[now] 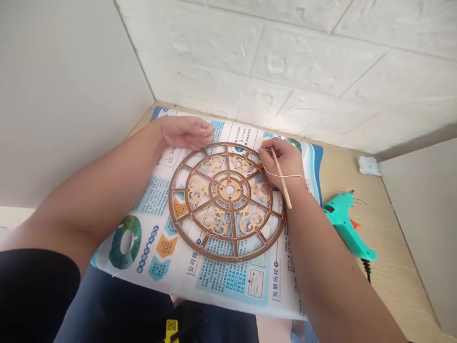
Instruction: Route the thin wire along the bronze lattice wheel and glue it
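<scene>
White brick-pattern wall [271,57] fills the far side. Grey panel [64,85] on the left, pale board [428,214] on the right. Between them, wood-tone table [389,247]; bare strip shows on the right.

Printed sheet [189,290] covers most of the work area: white and blue, text running sideways, near edge above the person's dark-clothed lap.

Wheel [237,190] lies flat on the sheet, about mid-scene, between the two hands. Brown rings and spokes, gold scrollwork, open hub. Thin reddish strands run along parts of it.

Teal glue gun [352,231] on the table, right of the sheet. Nozzle points far, cord exits at the near end, orange trigger on its right side.

Right hand [287,159] is over the wheel's right far rim, fingers clamped on the stick. Left hand [187,132] is at the left far rim, fingers curled close together; can't tell if they pinch anything or touch the rim.

White packet [369,165] at the far right, by the board.

Stick [281,177]: light wood, slanting across the right hand toward the wrist. Thin wire [296,176] trails over the same hand.
</scene>
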A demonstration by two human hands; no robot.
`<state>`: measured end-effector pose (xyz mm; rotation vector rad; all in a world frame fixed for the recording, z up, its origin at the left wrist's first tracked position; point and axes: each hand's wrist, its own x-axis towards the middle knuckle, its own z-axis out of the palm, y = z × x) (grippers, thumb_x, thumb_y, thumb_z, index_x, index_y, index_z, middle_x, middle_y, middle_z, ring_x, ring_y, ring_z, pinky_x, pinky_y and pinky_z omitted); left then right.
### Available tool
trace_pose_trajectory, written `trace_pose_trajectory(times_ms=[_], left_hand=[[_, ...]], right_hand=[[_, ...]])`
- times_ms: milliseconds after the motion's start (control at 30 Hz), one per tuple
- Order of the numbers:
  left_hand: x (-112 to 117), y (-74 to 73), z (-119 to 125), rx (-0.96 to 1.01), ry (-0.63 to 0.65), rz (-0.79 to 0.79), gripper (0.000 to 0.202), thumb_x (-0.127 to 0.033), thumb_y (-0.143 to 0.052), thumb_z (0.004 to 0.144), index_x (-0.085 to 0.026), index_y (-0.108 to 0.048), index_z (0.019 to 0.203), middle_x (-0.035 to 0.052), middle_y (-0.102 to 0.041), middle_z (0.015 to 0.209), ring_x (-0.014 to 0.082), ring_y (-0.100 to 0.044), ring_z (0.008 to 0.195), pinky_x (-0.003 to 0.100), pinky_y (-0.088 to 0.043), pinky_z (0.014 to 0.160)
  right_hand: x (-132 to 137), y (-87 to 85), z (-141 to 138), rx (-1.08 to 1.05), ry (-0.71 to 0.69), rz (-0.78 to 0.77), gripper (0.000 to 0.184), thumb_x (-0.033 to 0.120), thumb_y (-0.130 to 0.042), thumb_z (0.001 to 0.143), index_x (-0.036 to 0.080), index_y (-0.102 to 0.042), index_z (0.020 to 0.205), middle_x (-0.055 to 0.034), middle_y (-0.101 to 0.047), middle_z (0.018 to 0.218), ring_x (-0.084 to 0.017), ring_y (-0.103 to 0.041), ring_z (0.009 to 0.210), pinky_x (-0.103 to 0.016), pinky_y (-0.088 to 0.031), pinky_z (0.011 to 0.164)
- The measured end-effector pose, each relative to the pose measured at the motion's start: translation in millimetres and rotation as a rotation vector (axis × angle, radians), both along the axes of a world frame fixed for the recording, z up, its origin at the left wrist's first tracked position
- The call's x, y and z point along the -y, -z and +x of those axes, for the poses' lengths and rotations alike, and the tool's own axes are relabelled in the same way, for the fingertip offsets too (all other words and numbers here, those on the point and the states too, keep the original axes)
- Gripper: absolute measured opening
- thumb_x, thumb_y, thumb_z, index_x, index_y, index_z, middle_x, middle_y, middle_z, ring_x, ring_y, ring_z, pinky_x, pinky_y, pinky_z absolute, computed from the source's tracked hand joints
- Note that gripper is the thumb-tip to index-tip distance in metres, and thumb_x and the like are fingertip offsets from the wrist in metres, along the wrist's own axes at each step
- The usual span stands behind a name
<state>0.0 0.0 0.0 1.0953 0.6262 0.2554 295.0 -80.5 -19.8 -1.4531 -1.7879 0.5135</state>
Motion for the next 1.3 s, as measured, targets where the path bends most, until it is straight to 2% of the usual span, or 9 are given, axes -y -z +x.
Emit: trace_pose_trajectory(times_ms=[133,300,400,600,767,933,1167,1300], left_hand=[[1.2,1.5,-3.1,0.058,0.011,-0.034,0.053,-0.043,-0.089,0.072,-0.018,-0.044,0.060,-0.0033,-0.031,0.054,0.0064,-0.021,0.047,0.021,-0.020,0.042],[3.7,-0.3,-2.9,0.024,-0.069,-0.154,0.050,-0.036,-0.074,0.090,-0.020,-0.037,0.060,-0.0032,-0.026,0.055,0.0080,-0.020,0.047,0.021,-0.020,0.041],[3.4,-1.0,-1.0,0.023,-0.105,-0.180,0.053,-0.038,-0.069,0.093,-0.019,-0.035,0.057,-0.0027,-0.023,0.055,0.0076,-0.021,0.043,0.020,-0.019,0.039],[0.7,-1.9,-1.5,0.116,0.050,-0.095,0.064,-0.045,-0.082,0.079,-0.018,-0.032,0.051,-0.0042,-0.019,0.055,0.0054,-0.019,0.042,0.019,-0.017,0.036],[1.5,-2.1,-3.9,0.093,0.017,-0.044,0.062,-0.044,-0.078,0.082,-0.020,-0.028,0.052,-0.0050,-0.016,0.053,0.0058,-0.015,0.041,0.020,-0.016,0.034],[0.0,-1.1,-7.8,0.068,0.005,0.019,0.069,-0.047,-0.083,0.076,-0.022,-0.022,0.055,-0.0058,-0.012,0.052,0.0059,-0.011,0.042,0.023,-0.009,0.036],[-4.1,-1.5,-9.2,-0.001,0.070,0.164,0.070,-0.055,-0.074,0.081,-0.023,-0.017,0.056,-0.0064,-0.010,0.050,0.0045,-0.010,0.044,0.024,-0.009,0.040],[-2.3,-3.0,-9.2,-0.025,0.070,0.221,0.069,-0.057,-0.072,0.081,-0.024,-0.016,0.057,-0.0063,-0.009,0.050,0.0046,-0.009,0.045,0.025,-0.010,0.042]], right_hand=[[-2.0,2.5,-2.6,0.001,0.031,-0.016,0.010,0.032,-0.060,0.079,0.023,-0.062,0.075,-0.0013,-0.064,0.072,-0.019,-0.058,0.066,-0.034,-0.045,0.065],[-4.8,3.4,-5.0,0.019,0.051,-0.032,0.012,0.035,-0.061,0.077,0.024,-0.064,0.075,-0.0014,-0.066,0.072,-0.020,-0.059,0.067,-0.035,-0.046,0.067],[-5.8,4.0,-4.6,-0.005,0.053,-0.035,0.013,0.036,-0.062,0.077,0.024,-0.065,0.075,-0.0014,-0.067,0.073,-0.021,-0.059,0.069,-0.035,-0.046,0.068],[-4.6,2.2,-4.4,0.000,0.059,-0.058,0.014,0.037,-0.062,0.077,0.024,-0.065,0.075,0.0000,-0.064,0.069,-0.020,-0.058,0.067,-0.035,-0.045,0.068],[-3.3,-1.3,-6.1,-0.007,0.059,-0.078,0.014,0.036,-0.060,0.075,0.023,-0.063,0.072,0.0007,-0.060,0.065,-0.018,-0.053,0.063,-0.033,-0.042,0.063],[-2.7,-2.2,-8.2,-0.008,0.064,-0.090,0.014,0.036,-0.058,0.075,0.023,-0.062,0.073,0.0010,-0.058,0.065,-0.017,-0.052,0.063,-0.032,-0.040,0.062],[-4.3,-2.3,-10.4,0.023,0.067,-0.068,0.010,0.032,-0.058,0.075,0.023,-0.061,0.071,0.0000,-0.060,0.067,-0.019,-0.054,0.065,-0.032,-0.042,0.063],[-5.4,-1.6,-12.5,0.005,0.083,-0.068,0.008,0.028,-0.059,0.076,0.023,-0.061,0.071,0.0014,-0.056,0.062,-0.017,-0.051,0.059,-0.032,-0.041,0.059]])
